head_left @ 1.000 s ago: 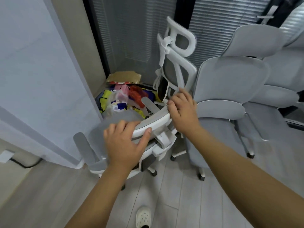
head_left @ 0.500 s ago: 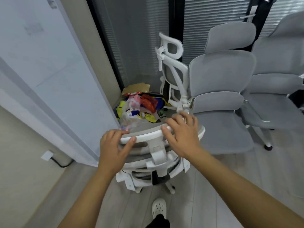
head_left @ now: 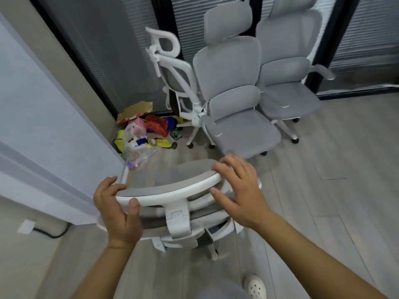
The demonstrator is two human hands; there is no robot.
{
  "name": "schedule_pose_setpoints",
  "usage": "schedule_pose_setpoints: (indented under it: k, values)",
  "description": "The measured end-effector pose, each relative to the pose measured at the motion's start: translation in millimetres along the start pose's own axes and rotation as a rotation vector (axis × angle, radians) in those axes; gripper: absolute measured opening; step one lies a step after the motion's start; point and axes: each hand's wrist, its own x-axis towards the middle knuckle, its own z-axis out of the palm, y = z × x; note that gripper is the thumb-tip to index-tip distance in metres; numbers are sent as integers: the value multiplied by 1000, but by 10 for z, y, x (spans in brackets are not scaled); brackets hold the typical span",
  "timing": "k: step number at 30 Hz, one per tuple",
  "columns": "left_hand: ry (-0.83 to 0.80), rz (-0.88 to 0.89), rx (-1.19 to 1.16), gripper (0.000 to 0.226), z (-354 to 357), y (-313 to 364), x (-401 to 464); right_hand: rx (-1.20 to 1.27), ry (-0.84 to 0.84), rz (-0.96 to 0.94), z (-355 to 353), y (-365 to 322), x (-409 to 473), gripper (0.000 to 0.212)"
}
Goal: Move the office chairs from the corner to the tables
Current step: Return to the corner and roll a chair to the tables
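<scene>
Low in the centre of the frame, a grey-and-white office chair [head_left: 172, 190] is seen from above and behind, its curved headrest [head_left: 168, 188] running between the two hands. The left hand [head_left: 118, 210] grips the headrest's left end, fingers curled over the padded top and thumb pressed against the white rim below, so its grip is clamped on the headrest. The right hand [head_left: 239, 190] lies over the right end, fingers hooked across the top edge and thumb against the white frame beneath, its grip likewise closed on the headrest. Above, in the upper middle of the frame, three more office chairs stand close together by the dark glass wall: a white-framed mesh chair [head_left: 172, 78] seen from the back, a grey chair [head_left: 233, 87] just beside it, and another grey chair [head_left: 289, 67] to the right. A heap of coloured bags [head_left: 146, 132] and torn cardboard [head_left: 136, 110] lies on the floor in the corner, left of those chairs. A white clog [head_left: 254, 287] shows at the bottom edge.
</scene>
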Motion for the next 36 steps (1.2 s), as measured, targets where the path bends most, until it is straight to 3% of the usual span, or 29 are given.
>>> schedule_pose_setpoints:
  k: [10,19,23,27,31,36]
  values:
    - [-86,128,-344,46,-300,255,-578,-81,289,279,-235,-956,-1192,36]
    - [-359,184,-530,40,-492,817,-1140,-221,504,419,-568,-1339,-2193,34]
    - [-477,232,-598,37,-424,1171,-1384,-255,616,518,-763,-1328,-2630,38]
    - [-596,379,-631,36,-209,1475,-1508,-268,717,637,-873,-1076,-3105,57]
    - [-697,442,-650,37,131,1879,-1618,-420,612,942,-1008,-621,-3543,79]
    - [-785,464,-646,40,745,2476,-1651,-502,629,1053,-1509,-109,-3767,78]
